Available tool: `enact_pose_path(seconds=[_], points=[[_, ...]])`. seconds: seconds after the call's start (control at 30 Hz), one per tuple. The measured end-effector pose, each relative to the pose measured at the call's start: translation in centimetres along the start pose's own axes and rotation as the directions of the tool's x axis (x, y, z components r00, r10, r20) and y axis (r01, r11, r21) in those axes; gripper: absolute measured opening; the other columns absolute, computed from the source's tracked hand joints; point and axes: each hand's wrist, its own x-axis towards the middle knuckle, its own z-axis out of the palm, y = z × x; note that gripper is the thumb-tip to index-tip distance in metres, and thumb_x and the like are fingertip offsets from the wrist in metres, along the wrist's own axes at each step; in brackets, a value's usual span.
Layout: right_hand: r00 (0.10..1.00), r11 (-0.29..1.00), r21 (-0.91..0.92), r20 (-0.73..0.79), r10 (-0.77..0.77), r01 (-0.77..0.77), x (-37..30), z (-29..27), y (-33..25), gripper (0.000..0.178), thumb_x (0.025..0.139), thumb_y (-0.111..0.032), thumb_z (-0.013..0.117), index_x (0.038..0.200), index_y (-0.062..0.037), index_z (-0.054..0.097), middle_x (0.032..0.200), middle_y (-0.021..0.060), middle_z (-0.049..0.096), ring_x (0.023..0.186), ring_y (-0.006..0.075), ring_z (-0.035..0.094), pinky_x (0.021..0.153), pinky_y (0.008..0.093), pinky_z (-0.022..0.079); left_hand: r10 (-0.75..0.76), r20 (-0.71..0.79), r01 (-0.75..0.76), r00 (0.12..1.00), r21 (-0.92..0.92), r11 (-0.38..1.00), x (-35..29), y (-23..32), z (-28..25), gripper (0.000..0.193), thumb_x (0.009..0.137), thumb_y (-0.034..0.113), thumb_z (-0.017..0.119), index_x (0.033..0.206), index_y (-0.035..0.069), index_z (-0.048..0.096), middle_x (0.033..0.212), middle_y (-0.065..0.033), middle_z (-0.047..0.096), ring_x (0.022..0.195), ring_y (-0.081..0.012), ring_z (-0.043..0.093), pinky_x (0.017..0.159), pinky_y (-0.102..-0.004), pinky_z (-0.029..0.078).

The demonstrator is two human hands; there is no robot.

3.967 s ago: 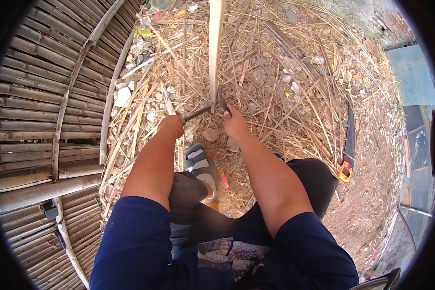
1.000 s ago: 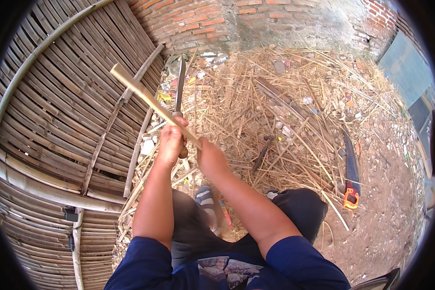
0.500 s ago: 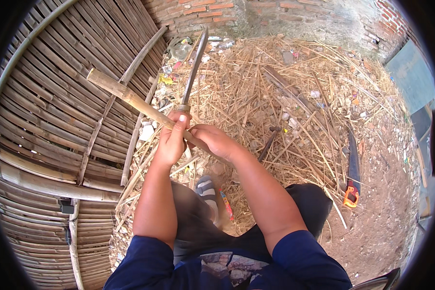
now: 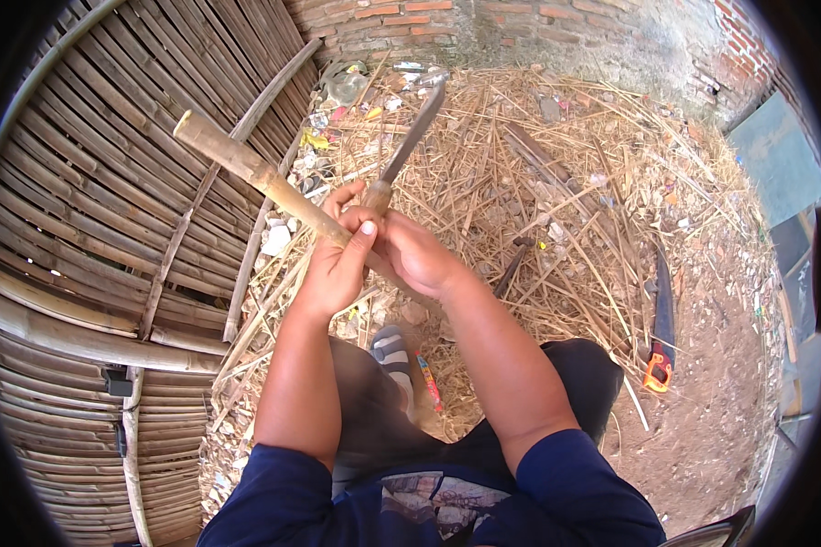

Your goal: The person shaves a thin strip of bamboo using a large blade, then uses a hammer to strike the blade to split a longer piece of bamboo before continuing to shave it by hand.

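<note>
A length of bamboo (image 4: pixel 226 150) slants from the upper left down between my hands, its lower end passing under my right wrist. My left hand (image 4: pixel 337 269) is closed around it with the thumb on top. A long-bladed machete (image 4: pixel 416 132) with a wooden handle points up and away to the right. Next to the left hand, my right hand (image 4: pixel 418 253) is closed at the bottom of the handle. The two hands touch, and some fingers are hidden behind the handle and the bamboo.
A bamboo slat wall (image 4: pixel 91 191) rises at the left, and a brick wall (image 4: pixel 511 27) at the back. Straw and splinters (image 4: pixel 465 164) litter the ground. An orange-handled saw (image 4: pixel 663 319) lies at the right, and a dark tool (image 4: pixel 513 266) lies nearer the middle.
The machete has tilted to the right, and its handle has passed from my left hand's grip toward my right hand. Some left fingers have loosened; the bamboo has shifted slightly.
</note>
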Motion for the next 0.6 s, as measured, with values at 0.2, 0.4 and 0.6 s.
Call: enact_pose_path(seconds=[0.2, 0.4, 0.6], points=[[0.916, 0.972, 0.169, -0.392, -0.087, 0.164, 1.5, -2.6, -1.0, 0.034, 0.103, -0.037, 0.039, 0.11, -0.0055, 0.05, 0.1, 0.0105, 0.058, 0.088, 0.0227, 0.062, 0.086, 0.0463, 0.054, 0.095, 0.021, -0.096, 0.995, 0.055, 0.994, -0.4, 2.0, 0.4, 0.029, 0.104, 0.028, 0.049, 0.111, 0.007, 0.068, 0.136, -0.0168, 0.041, 0.135, -0.0257, 0.035, 0.108, -0.0432, 0.034], [0.808, 0.987, 0.049, -0.581, -0.097, 0.154, 0.0, -4.0, -4.4, 0.035, 0.101, -0.04, 0.037, 0.105, -0.0068, 0.05, 0.081, 0.0064, 0.056, 0.067, 0.0175, 0.053, 0.075, 0.0432, 0.053, -0.125, 0.013, 0.117, 0.992, -0.457, 0.882, -0.7, 1.7, -1.7, 0.044, 0.106, 0.045, 0.042, 0.119, 0.006, 0.058, 0.084, -0.0032, 0.05, 0.077, -0.0142, 0.055, 0.071, -0.0295, 0.046], [0.877, 0.975, -0.22, -0.459, -0.141, 0.042, -2.8, -5.7, -7.1, 0.045, 0.1, -0.046, 0.047, 0.115, -0.0041, 0.053, 0.077, 0.0034, 0.056, 0.06, 0.0134, 0.052, 0.063, 0.0348, 0.053, -0.181, -0.393, -0.096, 0.902, -0.59, 0.802, 5.0, 5.6, -4.2, 0.067, 0.092, 0.075, 0.042, 0.1, 0.009, 0.05, 0.064, 0.0046, 0.032, 0.05, -0.0068, 0.025, 0.046, -0.0241, 0.021]])
